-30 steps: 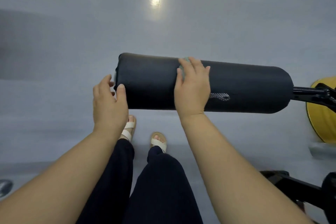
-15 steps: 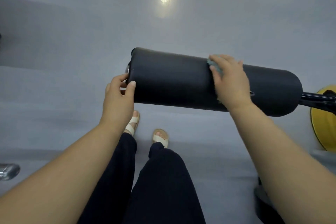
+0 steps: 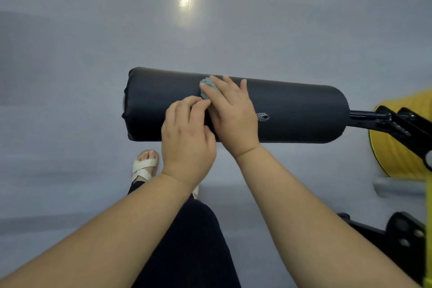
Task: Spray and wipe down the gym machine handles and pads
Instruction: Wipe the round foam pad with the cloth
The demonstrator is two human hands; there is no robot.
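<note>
A black cylindrical pad [image 3: 292, 112] lies crosswise in mid view, above a pale grey floor [image 3: 93, 54], carried at its right end by a black bar [image 3: 367, 117] that runs to a yellow frame [image 3: 402, 147]. The right hand [image 3: 233, 112] lies flat on the upper middle of the pad, its fingers [image 3: 228, 82] straight and spread, pressing a small teal cloth [image 3: 207, 85] against the pad (only a corner of the cloth shows past the fingertips). The left hand [image 3: 187, 133] is just beside it on the left, touching the right thumb, with its fingers [image 3: 194, 103] curled against the pad's front near the cloth's lower edge; whether they have hold of the cloth I cannot tell. Below the pad, a foot in a white sandal [image 3: 145, 166] stands on the floor, and dark trousers [image 3: 191, 252] fill the bottom middle between the forearms
</note>
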